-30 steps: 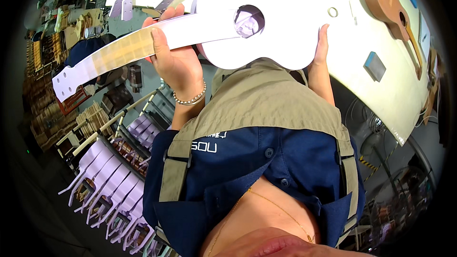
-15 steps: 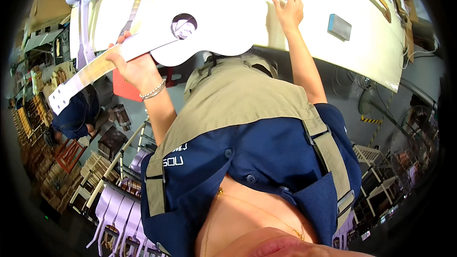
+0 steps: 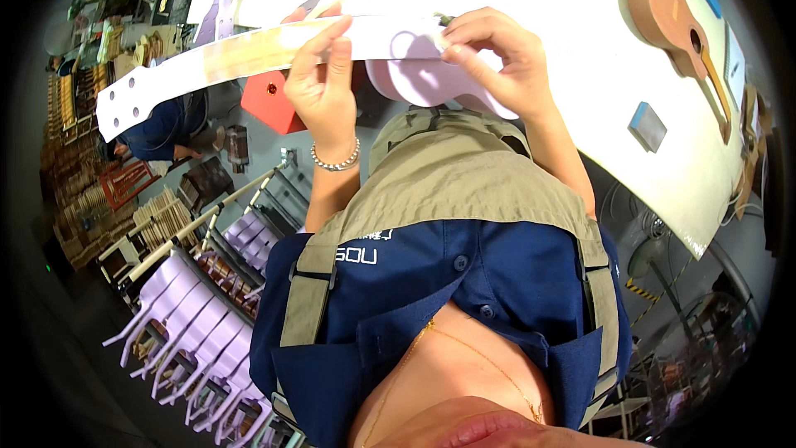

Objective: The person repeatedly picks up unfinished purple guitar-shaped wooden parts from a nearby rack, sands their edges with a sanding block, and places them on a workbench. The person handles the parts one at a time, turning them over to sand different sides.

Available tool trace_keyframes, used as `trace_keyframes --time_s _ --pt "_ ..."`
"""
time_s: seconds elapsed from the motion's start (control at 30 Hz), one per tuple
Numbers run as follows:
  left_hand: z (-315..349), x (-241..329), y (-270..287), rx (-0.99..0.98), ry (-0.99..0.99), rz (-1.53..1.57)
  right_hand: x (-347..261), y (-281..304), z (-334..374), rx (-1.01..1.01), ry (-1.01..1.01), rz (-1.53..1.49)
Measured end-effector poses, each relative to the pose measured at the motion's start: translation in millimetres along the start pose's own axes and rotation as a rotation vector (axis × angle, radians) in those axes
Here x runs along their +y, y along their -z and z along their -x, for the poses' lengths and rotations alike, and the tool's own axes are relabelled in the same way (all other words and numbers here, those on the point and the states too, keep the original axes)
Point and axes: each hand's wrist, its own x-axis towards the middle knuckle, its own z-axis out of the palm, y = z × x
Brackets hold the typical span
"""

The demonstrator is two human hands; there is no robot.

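A pale purple ukulele (image 3: 419, 87) is held in front of me, its neck stretching left to a headstock with several holes. A tan, tape-like strip covers part of the neck. My left hand (image 3: 325, 87) is closed around the neck near the body, thumb and fingers on opposite sides. At the body end of the neck, my right hand (image 3: 510, 62) has its thumb and fingertips pinched together. A small dark bit shows by those fingertips, too small to name. Glare washes out much of the instrument's upper face.
On the white table (image 3: 580, 25) lie a brown ukulele (image 3: 663, 12) and a blue-grey block (image 3: 647, 127). A red stool-like object (image 3: 272, 99) stands below the neck. Racked purple instruments (image 3: 182, 307) are at lower left, with another person (image 3: 170, 126) beyond.
My right hand has come left from the far table to the ukulele. The neck now lies more level, and my left hand has shifted along it toward the body.
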Motion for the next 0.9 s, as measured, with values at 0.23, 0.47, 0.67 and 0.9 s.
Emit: trace_keyframes --time_s 0.23,0.47,0.67,0.9 --pt "4 12 3 -0.171 -0.112 -0.078 -23 -15 -16 -0.151 0.127 0.140" --pt "16 13 -2 -0.053 0.057 0.040 -22 -26 -19 0.022 0.208 0.631" --pt "18 8 -4 -0.008 -0.022 -0.006 -14 -42 -15 0.188 0.291 0.665" --pt "23 13 -4 0.077 -0.052 0.024 -4 6 -35 0.554 -0.154 -0.058"
